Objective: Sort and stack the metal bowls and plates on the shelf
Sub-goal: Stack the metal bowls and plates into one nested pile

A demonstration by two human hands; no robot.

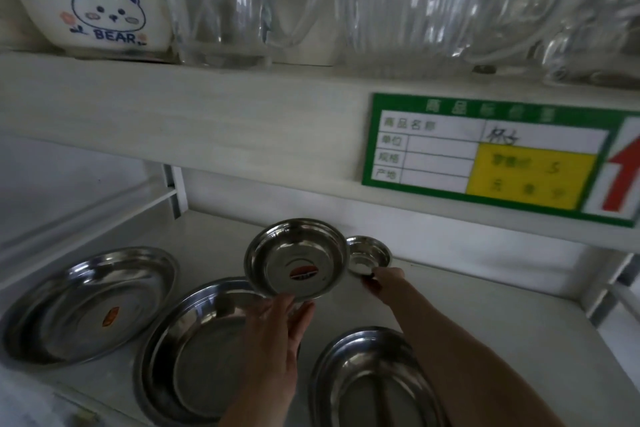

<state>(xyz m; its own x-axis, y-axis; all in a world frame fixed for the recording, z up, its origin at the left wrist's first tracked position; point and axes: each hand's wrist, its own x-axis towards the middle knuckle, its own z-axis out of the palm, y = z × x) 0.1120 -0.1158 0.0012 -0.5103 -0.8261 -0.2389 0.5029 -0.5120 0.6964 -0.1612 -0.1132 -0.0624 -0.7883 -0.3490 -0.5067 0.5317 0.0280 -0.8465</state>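
Head view shows the lower shelf (485, 315) with three large plates: the left plate (86, 305), the middle plate (201, 350) and the front plate (367, 381), which seems to be two plates nested, though blur makes this uncertain. Each plate is empty; the left plate carries only an orange sticker.

Above the middle plate, the left hand (273, 333) holds the big bowl (296, 258) by its near rim, tilted toward the camera, with fingers spread under the rim. This bowl is empty, with a red sticker inside. Just beside it, touching or almost touching its right rim, is the small bowl (367, 255), also empty. The right hand (384, 282) pinches its near edge with the fingertips.

For doing this step well, I judge the small bowl should go inside the big one: level the big bowl first, then lower the small bowl into its centre, so that metal does not slip or ring. The nested bowls can then stand apart from the plates.

On the upper shelf (173, 104) stand clear glasses (221, 10) and a bear bowl (107, 17); what they hold cannot be told.
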